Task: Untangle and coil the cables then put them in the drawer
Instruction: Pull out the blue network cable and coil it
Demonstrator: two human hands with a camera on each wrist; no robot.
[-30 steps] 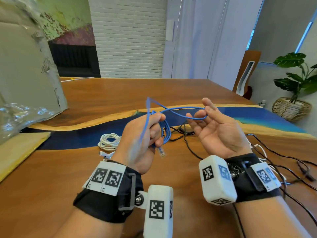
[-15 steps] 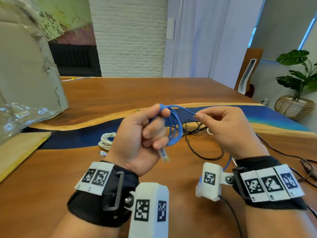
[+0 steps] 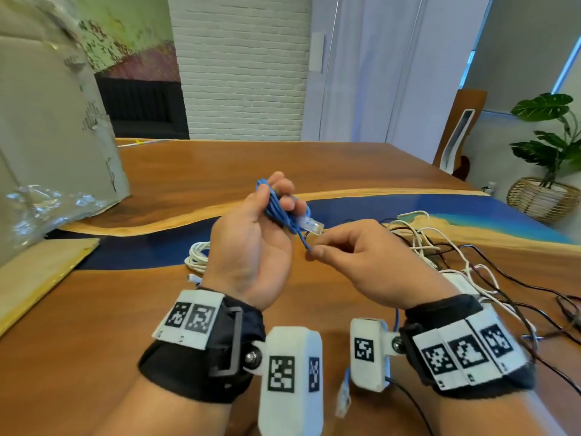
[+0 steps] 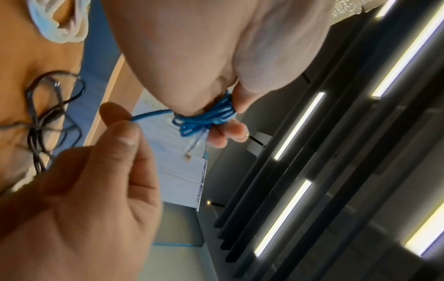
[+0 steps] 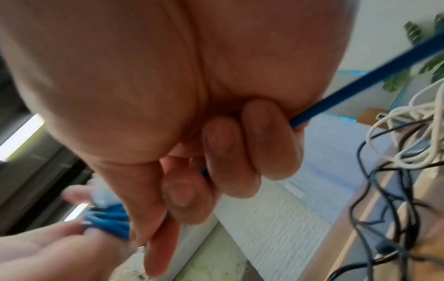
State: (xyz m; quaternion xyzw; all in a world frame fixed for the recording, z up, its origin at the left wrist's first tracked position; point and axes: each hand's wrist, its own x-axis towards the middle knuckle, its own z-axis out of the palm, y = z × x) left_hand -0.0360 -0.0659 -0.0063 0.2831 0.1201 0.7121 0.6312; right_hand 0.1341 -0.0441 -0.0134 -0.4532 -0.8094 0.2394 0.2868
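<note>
My left hand [image 3: 264, 228] grips a tight bundle of blue cable [image 3: 279, 209] above the wooden table [image 3: 94, 325], palm turned toward me; a clear plug [image 3: 312, 225] sticks out of the bundle to the right. In the left wrist view the blue cable [image 4: 204, 117] is wrapped into a small coil between thumb and fingers. My right hand [image 3: 355, 256] pinches the cable's free strand just below the plug, and the strand runs through its curled fingers [image 5: 269, 140]. The loose end with a second plug [image 3: 344, 394] hangs near my wrists.
A coiled white cable [image 3: 198, 259] lies on the table behind my left hand. A tangle of black and white cables [image 3: 456, 256] spreads at the right. A cardboard box [image 3: 53, 136] with plastic wrap stands at the left. No drawer is in view.
The wide blue loop has been gathered into a tight bundle in my left hand. My right hand turned palm-down and moved in close, now pinching the strand beside the plug.
</note>
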